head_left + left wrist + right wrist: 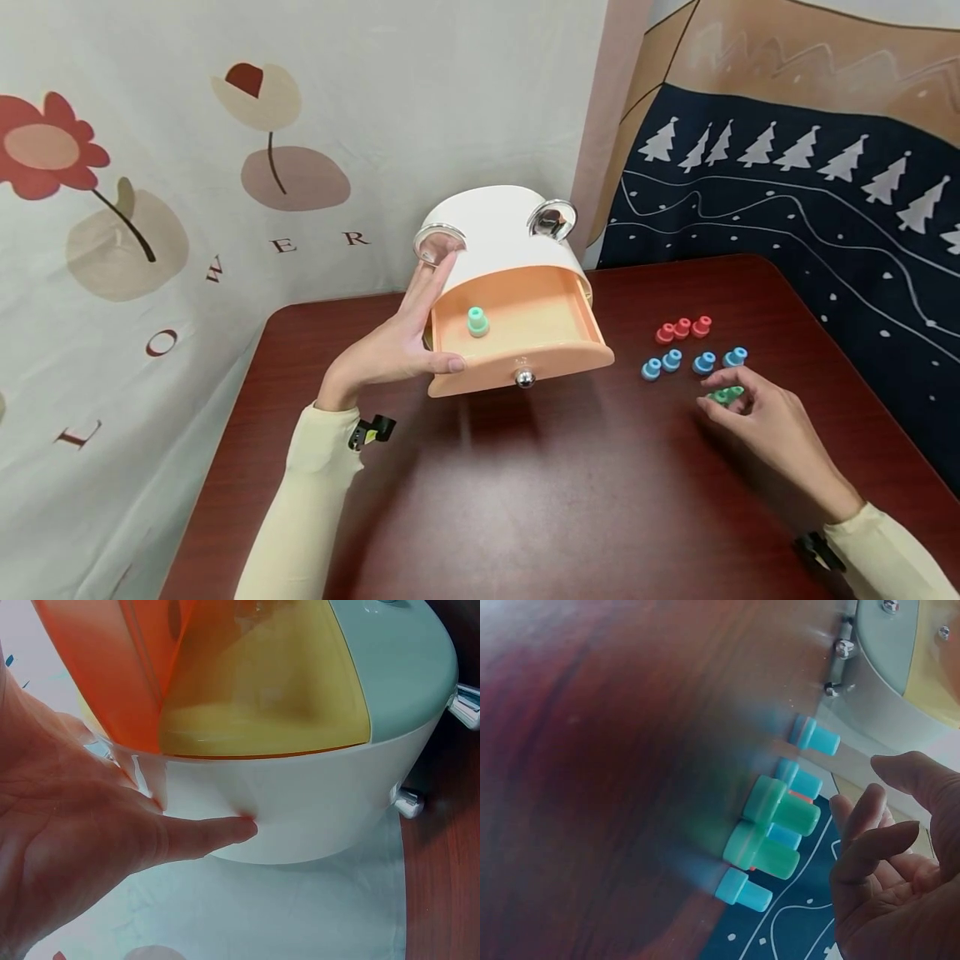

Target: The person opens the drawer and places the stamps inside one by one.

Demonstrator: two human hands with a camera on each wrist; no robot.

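My left hand [393, 346] rests against the left side of a white rounded toy cabinet [495, 221], fingers stretched toward a silver ring and thumb at the edge of its pulled-out orange drawer [551, 312]. In the left wrist view, one straight finger [210, 834] lies on the white wall. A mint-green peg [477, 323] stands inside the drawer. On the right, my right hand [780, 425] hovers around green pegs [723, 395], thumb and fingertips apart. The right wrist view shows two green pegs [784, 814] beyond the loosely bent fingers, with a gap between.
Several blue pegs [704, 362] stand on the dark red table [540, 500], with three red pegs [682, 328] behind them. A silver knob [525, 378] sticks out from the drawer front. Printed cloths [450, 100] hang behind the table and along its right side.
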